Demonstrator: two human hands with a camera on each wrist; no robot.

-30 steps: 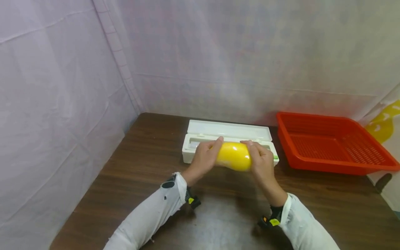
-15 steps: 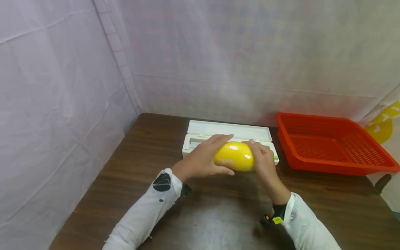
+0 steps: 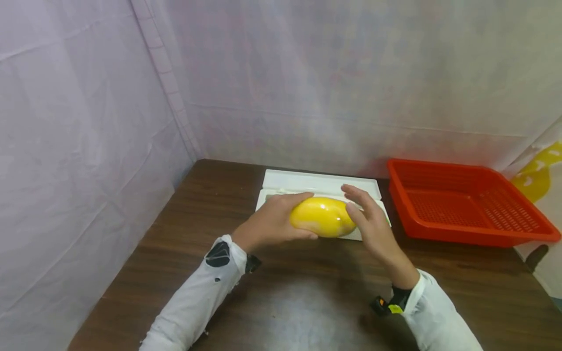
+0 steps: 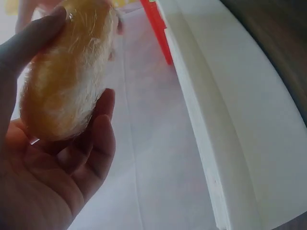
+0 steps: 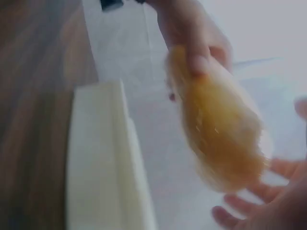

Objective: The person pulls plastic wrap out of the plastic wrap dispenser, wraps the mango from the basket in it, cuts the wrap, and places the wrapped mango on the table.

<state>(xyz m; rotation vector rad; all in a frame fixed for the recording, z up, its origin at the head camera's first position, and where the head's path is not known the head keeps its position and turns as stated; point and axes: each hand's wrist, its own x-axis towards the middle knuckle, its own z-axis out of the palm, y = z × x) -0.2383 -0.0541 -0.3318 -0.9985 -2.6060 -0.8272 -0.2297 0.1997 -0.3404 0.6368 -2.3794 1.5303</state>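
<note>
A yellow mango (image 3: 322,217) is wrapped in clear cling film, which shows wrinkled and shiny in the left wrist view. My left hand (image 3: 274,219) grips its left end, thumb on one side and fingers curled round the other. Close to the mango's right end, my right hand (image 3: 373,226) has its fingers spread and loosely bent. In the right wrist view, the fingertips of that hand (image 5: 273,196) are right at the mango's end (image 5: 223,134). Behind and below the mango, a white cling film dispenser box (image 3: 268,195) lies on the table with its lid raised, partly hidden by hands and fruit.
At the right of the brown wooden table (image 3: 298,302) stands a red plastic basket (image 3: 456,234) with perforated sides. White sheeting (image 3: 307,87) hangs behind the table and along its left side. A yellow pattern (image 3: 533,178) shows at the far right.
Both hands held the mango's ends earlier. My left hand has opened and regripped it, shifting it slightly left, while my right hand's fingers have loosened and spread away from its end.
</note>
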